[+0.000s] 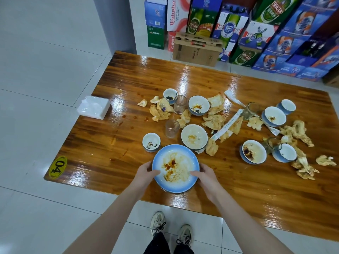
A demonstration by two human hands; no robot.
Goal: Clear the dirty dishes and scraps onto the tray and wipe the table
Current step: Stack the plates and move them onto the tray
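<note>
Blue-rimmed plate (176, 166): greasy; tilting could spill sauce.
Fingers (156, 172): left hand (146, 170) and right hand (206, 176) grip plate's opposite rims; may slip.
Bowl (194, 136) beyond plate: could be knocked.

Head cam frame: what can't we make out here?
Tray: not in the head view.
Blue-rimmed plate: left hand and right hand cover its side rims; lifted or resting, unclear.
Fingers under the plate: hidden by it.
Table: near right corner cut off by frame edge.
Chopstick sleeve print: too small to read.
</note>
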